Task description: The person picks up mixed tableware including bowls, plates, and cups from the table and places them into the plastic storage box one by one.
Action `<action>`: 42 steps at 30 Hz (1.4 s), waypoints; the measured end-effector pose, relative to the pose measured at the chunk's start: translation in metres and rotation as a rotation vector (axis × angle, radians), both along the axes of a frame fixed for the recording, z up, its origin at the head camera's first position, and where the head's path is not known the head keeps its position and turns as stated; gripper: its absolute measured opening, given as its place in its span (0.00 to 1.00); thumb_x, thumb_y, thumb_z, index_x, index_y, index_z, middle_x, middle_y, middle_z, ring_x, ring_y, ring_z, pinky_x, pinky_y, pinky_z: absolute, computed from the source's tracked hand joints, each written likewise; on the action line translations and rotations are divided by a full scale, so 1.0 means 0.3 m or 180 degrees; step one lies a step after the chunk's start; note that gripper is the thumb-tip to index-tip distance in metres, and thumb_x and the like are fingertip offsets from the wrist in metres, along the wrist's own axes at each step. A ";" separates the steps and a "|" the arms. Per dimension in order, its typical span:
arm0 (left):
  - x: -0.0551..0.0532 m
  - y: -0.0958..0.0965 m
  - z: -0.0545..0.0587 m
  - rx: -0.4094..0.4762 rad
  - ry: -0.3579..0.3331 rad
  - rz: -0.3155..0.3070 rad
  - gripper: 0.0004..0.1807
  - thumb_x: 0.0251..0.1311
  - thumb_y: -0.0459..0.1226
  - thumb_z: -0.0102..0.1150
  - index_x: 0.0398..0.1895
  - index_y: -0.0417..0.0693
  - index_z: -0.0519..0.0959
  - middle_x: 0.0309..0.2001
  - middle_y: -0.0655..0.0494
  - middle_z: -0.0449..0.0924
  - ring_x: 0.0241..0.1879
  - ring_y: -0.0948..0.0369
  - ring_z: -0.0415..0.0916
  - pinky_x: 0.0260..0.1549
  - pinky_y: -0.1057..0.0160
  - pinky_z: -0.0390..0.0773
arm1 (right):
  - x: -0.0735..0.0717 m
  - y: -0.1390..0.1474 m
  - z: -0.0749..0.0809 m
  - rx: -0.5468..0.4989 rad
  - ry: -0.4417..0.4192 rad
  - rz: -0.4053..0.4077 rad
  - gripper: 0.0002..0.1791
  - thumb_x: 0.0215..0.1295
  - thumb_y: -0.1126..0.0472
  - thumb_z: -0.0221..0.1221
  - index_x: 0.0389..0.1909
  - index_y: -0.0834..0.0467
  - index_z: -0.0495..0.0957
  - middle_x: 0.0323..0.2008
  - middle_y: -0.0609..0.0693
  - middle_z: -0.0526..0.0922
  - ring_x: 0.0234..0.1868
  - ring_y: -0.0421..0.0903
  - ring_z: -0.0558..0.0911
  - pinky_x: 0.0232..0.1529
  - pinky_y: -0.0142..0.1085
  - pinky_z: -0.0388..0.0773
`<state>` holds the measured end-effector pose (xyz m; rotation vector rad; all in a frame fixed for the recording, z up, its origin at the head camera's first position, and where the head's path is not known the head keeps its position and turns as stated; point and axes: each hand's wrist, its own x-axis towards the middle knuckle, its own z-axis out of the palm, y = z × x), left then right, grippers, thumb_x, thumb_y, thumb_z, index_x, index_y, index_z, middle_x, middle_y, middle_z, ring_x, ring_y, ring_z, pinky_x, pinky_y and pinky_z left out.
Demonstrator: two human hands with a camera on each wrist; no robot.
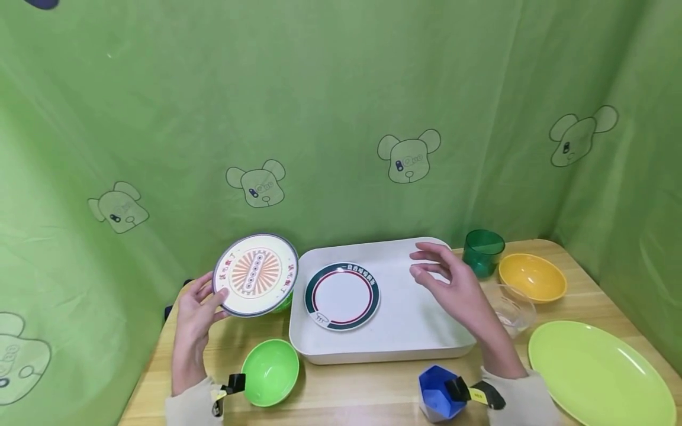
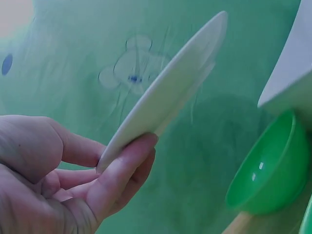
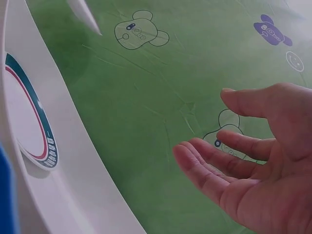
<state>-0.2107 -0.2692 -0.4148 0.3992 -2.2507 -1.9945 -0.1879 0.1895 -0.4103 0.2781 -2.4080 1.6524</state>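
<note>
My left hand pinches the edge of a white plate with an orange sunburst print and dark blue rim. It holds that plate tilted in the air, left of the white tray. In the left wrist view the plate shows nearly edge-on between thumb and fingers. A second plate, with a dark green band and red ring, lies in the left part of the tray. Above the tray's right side hovers my right hand, its fingers loosely bent and touching nothing.
A green bowl stands before the tray's left corner; another green bowl is mostly hidden behind the raised plate. A blue faceted cup is in front. Rightward are a green cup, yellow bowl, clear bowl and lime oval plate.
</note>
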 end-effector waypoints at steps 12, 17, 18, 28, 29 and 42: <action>-0.017 0.230 -0.001 0.0278 0.0240 -0.0537 0.33 0.68 0.23 0.56 0.76 0.40 0.63 0.60 0.34 0.74 0.32 0.62 0.83 0.24 0.68 0.85 | 0.003 -0.013 0.004 -0.0315 -0.0303 0.0217 0.30 0.74 0.57 0.62 0.72 0.61 0.66 0.62 0.63 0.78 0.57 0.60 0.83 0.50 0.32 0.85; -0.007 0.315 -0.008 0.0330 0.0281 -0.0652 0.33 0.67 0.22 0.56 0.75 0.43 0.65 0.60 0.35 0.76 0.33 0.59 0.84 0.24 0.66 0.86 | -0.009 -0.013 -0.008 -0.0317 -0.0449 0.0230 0.31 0.74 0.54 0.62 0.72 0.60 0.66 0.62 0.62 0.78 0.57 0.60 0.83 0.50 0.33 0.85; -0.004 0.331 -0.009 0.0344 0.0308 -0.0679 0.33 0.67 0.22 0.56 0.75 0.43 0.65 0.59 0.34 0.76 0.33 0.59 0.84 0.24 0.66 0.86 | -0.011 -0.014 -0.009 -0.0313 -0.0478 0.0233 0.31 0.74 0.53 0.62 0.72 0.60 0.66 0.61 0.62 0.79 0.58 0.60 0.83 0.50 0.34 0.85; 0.004 0.456 -0.037 0.0416 0.0419 -0.0980 0.33 0.67 0.23 0.58 0.75 0.42 0.66 0.58 0.34 0.78 0.33 0.59 0.85 0.21 0.67 0.85 | -0.013 -0.020 -0.015 -0.0457 -0.0718 0.0392 0.31 0.75 0.58 0.60 0.73 0.64 0.65 0.62 0.65 0.77 0.57 0.58 0.84 0.51 0.35 0.85; 0.005 0.466 -0.038 0.0431 0.0421 -0.1011 0.33 0.67 0.23 0.58 0.75 0.41 0.66 0.58 0.34 0.78 0.33 0.59 0.84 0.20 0.67 0.85 | -0.012 -0.021 -0.015 -0.0464 -0.0754 0.0388 0.31 0.75 0.58 0.61 0.73 0.63 0.65 0.62 0.65 0.77 0.57 0.59 0.84 0.51 0.36 0.85; 0.015 0.534 -0.056 0.0528 0.0384 -0.1211 0.33 0.67 0.23 0.58 0.75 0.44 0.67 0.57 0.36 0.80 0.33 0.60 0.84 0.20 0.69 0.84 | -0.023 -0.019 -0.015 -0.0352 -0.1089 0.0298 0.32 0.73 0.64 0.60 0.75 0.64 0.62 0.57 0.66 0.78 0.47 0.53 0.86 0.43 0.37 0.88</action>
